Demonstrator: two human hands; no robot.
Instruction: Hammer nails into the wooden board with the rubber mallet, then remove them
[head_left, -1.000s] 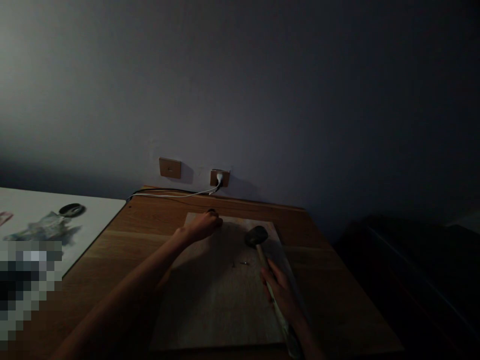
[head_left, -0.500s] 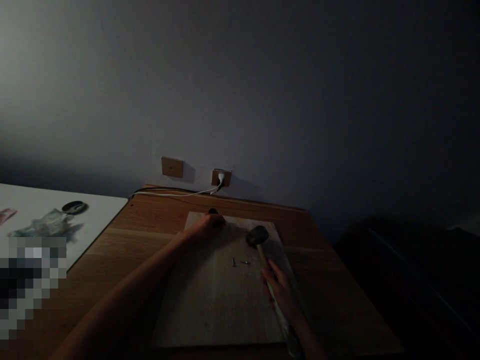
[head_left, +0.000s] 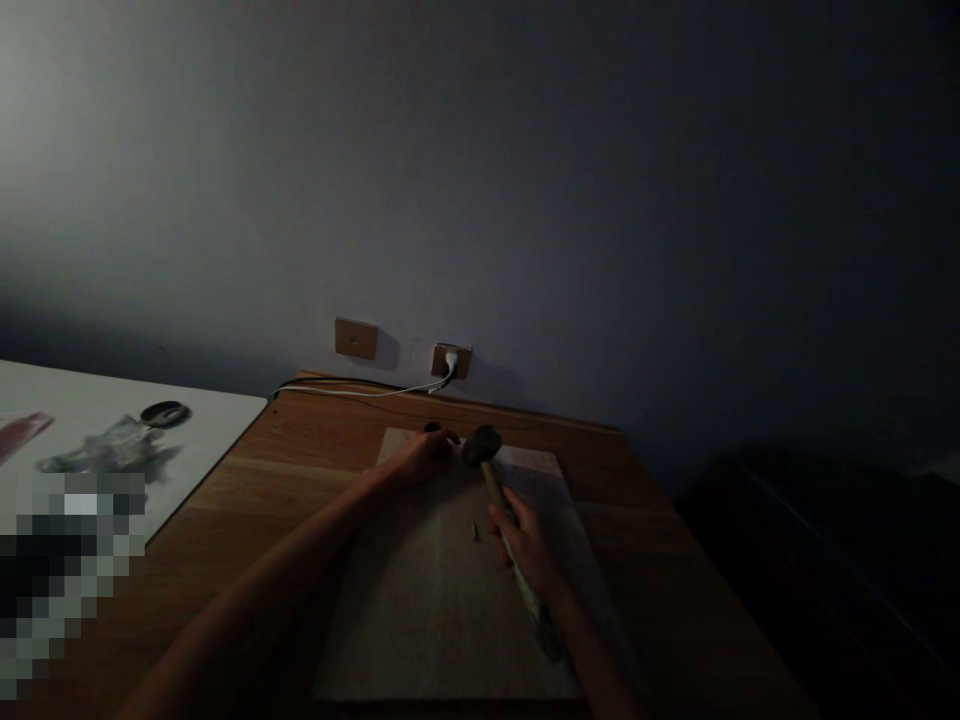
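My right hand (head_left: pixel 525 540) is wrapped round the pale handle of a mallet (head_left: pixel 482 447) with a dark, rounded head. The mallet head is over the far part of a pale wooden board (head_left: pixel 435 620), just right of my left hand (head_left: pixel 421 458). My left hand is low at the board's far left corner, its fingers curled together; what they pinch is too dark and hidden to make out. A small dark round object (head_left: pixel 433 427) shows just behind those fingers. One small metal screw or nail (head_left: pixel 475 532) lies on the board, left of my right hand.
The board lies on a brown wooden table (head_left: pixel 277 480) against a grey wall. A plugged-in wall socket (head_left: pixel 451 361) with cables (head_left: pixel 360 390) is at the back. On a white surface (head_left: pixel 217 400) at left are a dark ring-shaped roll (head_left: pixel 165 413) and a crumpled clear bag (head_left: pixel 112 447).
My right hand has moved the mallet left, its head now close beside my left hand. The second small metal piece on the board is no longer visible. The view has shifted slightly.
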